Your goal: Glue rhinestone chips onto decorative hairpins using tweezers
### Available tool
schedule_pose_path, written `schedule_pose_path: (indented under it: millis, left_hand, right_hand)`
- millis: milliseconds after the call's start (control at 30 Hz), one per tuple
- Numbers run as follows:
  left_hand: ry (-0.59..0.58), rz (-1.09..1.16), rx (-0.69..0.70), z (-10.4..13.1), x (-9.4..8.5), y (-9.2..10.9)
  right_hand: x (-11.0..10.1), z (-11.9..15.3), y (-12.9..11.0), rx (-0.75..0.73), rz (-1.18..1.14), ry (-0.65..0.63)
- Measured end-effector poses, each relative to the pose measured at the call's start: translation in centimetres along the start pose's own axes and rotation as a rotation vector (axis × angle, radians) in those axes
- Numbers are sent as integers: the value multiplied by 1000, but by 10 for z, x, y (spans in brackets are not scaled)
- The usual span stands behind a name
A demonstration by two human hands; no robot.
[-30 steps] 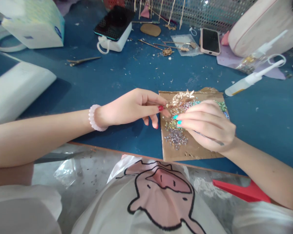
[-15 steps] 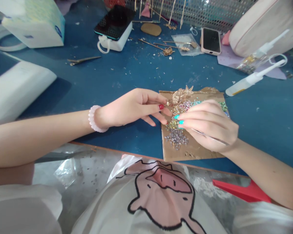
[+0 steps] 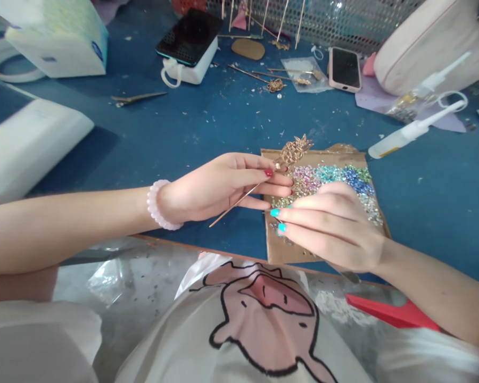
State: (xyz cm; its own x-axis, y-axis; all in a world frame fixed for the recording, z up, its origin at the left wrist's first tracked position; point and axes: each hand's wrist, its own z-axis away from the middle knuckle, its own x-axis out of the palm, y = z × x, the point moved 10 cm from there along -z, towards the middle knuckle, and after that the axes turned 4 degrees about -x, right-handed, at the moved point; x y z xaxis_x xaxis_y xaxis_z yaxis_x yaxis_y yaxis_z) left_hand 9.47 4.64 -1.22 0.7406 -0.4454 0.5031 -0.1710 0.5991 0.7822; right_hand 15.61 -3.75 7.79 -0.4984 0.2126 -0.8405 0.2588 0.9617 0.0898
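A gold hairpin (image 3: 293, 151) with an openwork flower-like head is pinched between the thumb and fingers of my left hand (image 3: 231, 183); its thin stick points down toward me. My right hand (image 3: 339, 226) holds metal tweezers (image 3: 350, 277), mostly hidden under the palm, with the fingertips over the lower left of a cardboard sheet (image 3: 275, 250). On the cardboard lie small colored gems in groups: pink, teal, blue (image 3: 357, 180), green, gold and clear. The purple group is mostly covered by my right hand.
Farther back are scissors (image 3: 139, 98), a black phone on a white box (image 3: 191, 37), another phone (image 3: 344, 68) and more hairpins (image 3: 275, 85). A glue bottle (image 3: 407, 135) lies right of the cardboard. A white device (image 3: 35, 143) stands left.
My left hand has turned, bringing the hairpin's stick into view and its head slightly up. My right hand has moved down and a little left, uncovering the blue and teal gems.
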Motion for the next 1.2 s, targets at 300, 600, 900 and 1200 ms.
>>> schedule_pose_path:
  millis: [300,600,900,1200]
  left_hand:
    - [-32,16,-12,1,2,-4]
    - [-18,-59,-19,2,1,-4]
    - [-33,-55,-8,2,2,-3]
    - [-20,-72,2,2,0,-2]
  right_hand:
    - [-2,-2,-2,-4,22,-15]
    - [-1,-1,-3,-12,-16,-19]
    - [-2,-2,-5,-18,-43,17]
    - [-2,0,-5,-13,-50,8]
